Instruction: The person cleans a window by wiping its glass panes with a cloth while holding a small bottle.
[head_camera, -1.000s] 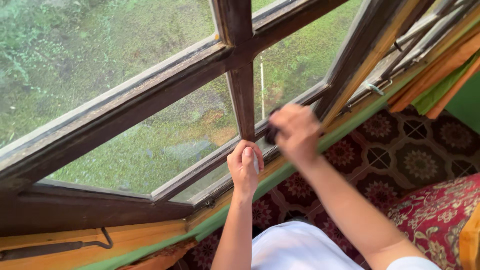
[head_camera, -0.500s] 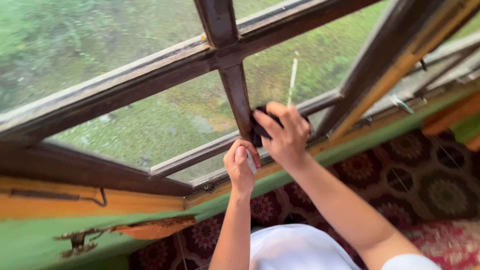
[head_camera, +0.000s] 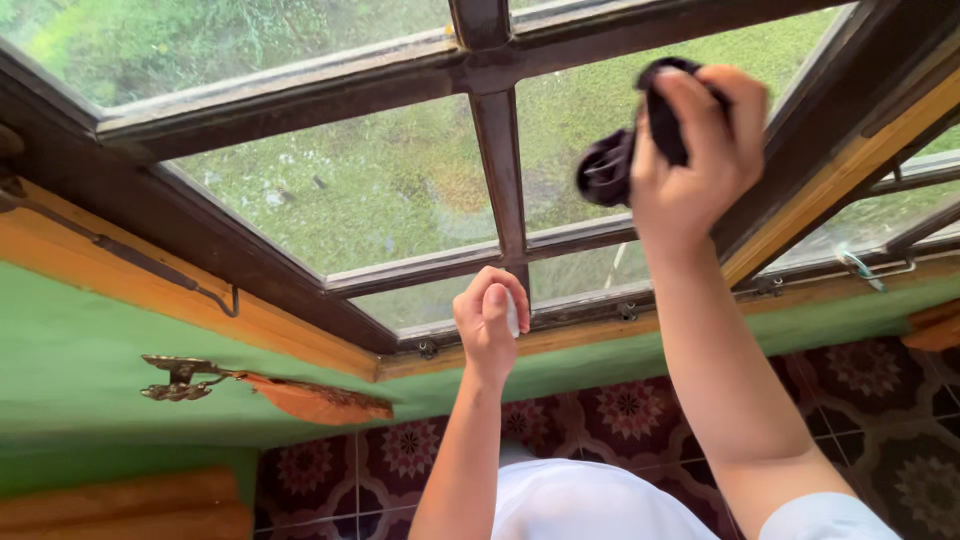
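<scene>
My right hand (head_camera: 693, 158) is raised against the right window pane (head_camera: 590, 150) and grips a dark crumpled cloth (head_camera: 622, 150), pressed on the glass near the top of the pane. My left hand (head_camera: 488, 322) is lower, closed around a small white object (head_camera: 512, 315) at the foot of the dark vertical wooden bar (head_camera: 500, 170) of the window frame. Only a sliver of the white object shows between the fingers. The panes look out on green grass.
A dark wooden window frame (head_camera: 290, 95) with a metal stay hook (head_camera: 215, 300) runs above a green wall (head_camera: 90, 370). A brass latch (head_camera: 180, 378) sticks out at lower left. Patterned floor tiles (head_camera: 620, 410) lie below. A second open sash (head_camera: 860, 190) stands at right.
My right hand has lifted with the dark cloth from the lower corner by the bar up to the top of the right pane. The left hand stays at the bar's foot. The view tilted.
</scene>
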